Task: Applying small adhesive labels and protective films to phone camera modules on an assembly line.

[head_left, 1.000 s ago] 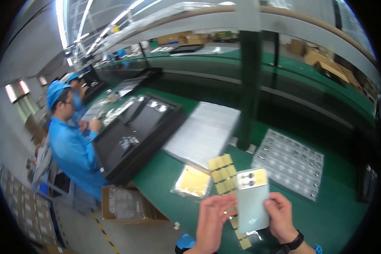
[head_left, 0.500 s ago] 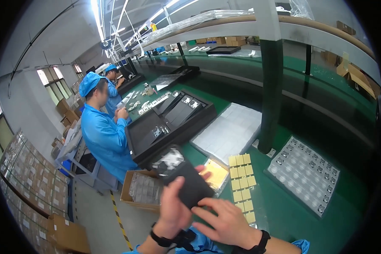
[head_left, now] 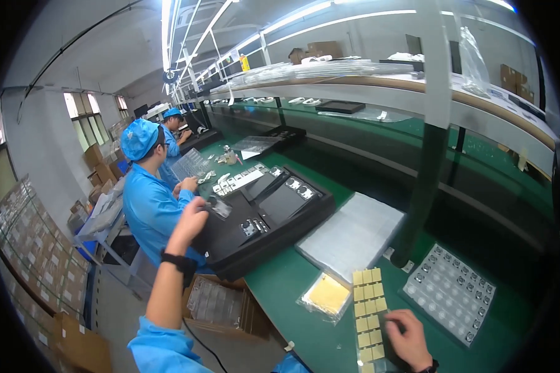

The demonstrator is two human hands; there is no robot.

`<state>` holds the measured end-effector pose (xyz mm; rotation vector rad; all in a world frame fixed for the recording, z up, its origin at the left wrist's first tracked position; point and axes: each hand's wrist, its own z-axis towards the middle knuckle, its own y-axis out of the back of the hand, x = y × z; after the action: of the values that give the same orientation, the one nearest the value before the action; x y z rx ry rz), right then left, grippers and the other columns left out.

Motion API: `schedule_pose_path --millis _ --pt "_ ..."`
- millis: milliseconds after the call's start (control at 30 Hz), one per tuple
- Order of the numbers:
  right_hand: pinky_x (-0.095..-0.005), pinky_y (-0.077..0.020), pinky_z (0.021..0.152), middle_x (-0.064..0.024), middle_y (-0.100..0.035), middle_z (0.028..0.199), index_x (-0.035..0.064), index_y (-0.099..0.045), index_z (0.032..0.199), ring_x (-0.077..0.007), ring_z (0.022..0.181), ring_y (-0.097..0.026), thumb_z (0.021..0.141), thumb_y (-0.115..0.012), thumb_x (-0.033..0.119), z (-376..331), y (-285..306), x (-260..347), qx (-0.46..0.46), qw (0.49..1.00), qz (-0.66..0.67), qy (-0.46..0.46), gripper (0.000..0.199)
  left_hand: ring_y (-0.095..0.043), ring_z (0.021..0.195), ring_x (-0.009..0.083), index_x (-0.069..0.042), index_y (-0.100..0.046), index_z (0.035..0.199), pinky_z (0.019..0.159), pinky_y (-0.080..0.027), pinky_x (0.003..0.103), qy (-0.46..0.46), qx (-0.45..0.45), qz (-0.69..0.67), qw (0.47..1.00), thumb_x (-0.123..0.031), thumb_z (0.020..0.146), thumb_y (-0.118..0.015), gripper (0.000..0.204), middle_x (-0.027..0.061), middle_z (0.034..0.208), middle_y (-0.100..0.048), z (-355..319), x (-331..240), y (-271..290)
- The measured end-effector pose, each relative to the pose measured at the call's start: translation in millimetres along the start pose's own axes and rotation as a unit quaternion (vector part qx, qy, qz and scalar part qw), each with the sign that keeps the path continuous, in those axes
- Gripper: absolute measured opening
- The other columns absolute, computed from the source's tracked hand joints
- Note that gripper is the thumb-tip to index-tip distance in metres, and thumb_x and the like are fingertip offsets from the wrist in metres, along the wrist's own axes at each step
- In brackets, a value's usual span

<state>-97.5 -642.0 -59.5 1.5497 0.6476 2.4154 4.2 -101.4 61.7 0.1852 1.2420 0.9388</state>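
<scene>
My left hand [head_left: 193,219] reaches over the near left side of the black tray [head_left: 230,268], fingers closed. At its fingertips is the blurred silver-grey end of a black panel [head_left: 219,208]; its dark body blends into the tray. Other black panels with silver mechanisms [head_left: 300,186] lie in the tray. Low on the right, my right hand [head_left: 407,339] rests beside the strip of yellow pads [head_left: 368,291], fingers curled. A dark strip shows along its fingertips, and I cannot make out what it is.
A bag of yellow sheets [head_left: 330,292] and a pale wrapped slab [head_left: 354,227] lie on the green table. A clear tray of round parts [head_left: 451,292] is at right, past a post [head_left: 426,180]. An open carton [head_left: 255,320] stands below the edge. A co-worker [head_left: 146,193] works at left.
My left hand has moved away from my right, up and left over the black tray, with the panel that both hands held. My right hand has shifted right beside the yellow pads. The view has turned.
</scene>
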Motion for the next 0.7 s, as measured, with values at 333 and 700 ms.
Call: schedule_pose_path --millis 333,700 --pt "-0.0247 -0.0473 0.074 -0.0058 -0.064 0.09 -0.002 -0.062 0.106 -0.012 0.08 -0.058 0.097 -0.051 0.008 -89.8 20.7 -18.2 -0.347 0.909 0.022 -0.231 0.017 -0.058 0.105 0.0403 -0.003 -0.058 0.109 0.092 -0.046 0.045 0.005 0.112 0.24 0.964 -0.008 0.079 -0.048 0.032 0.0244 0.104 -0.064 30.6 39.3 -79.5" --pt "-0.0238 -0.0463 0.072 -0.0059 -0.064 0.091 -0.0016 -0.063 0.107 -0.0116 0.077 -0.057 0.097 -0.052 0.011 -72.1 16.3 -31.0 -0.36 0.892 -0.04 -0.271 0.019 -0.053 0.115 0.0369 0.003 -0.052 0.117 0.099 -0.041 0.042 -0.11 -0.06 0.039 0.991 -0.008 0.088 -0.052 0.031 0.0224 0.12 -0.056 -76.8 -23.6 -54.8"
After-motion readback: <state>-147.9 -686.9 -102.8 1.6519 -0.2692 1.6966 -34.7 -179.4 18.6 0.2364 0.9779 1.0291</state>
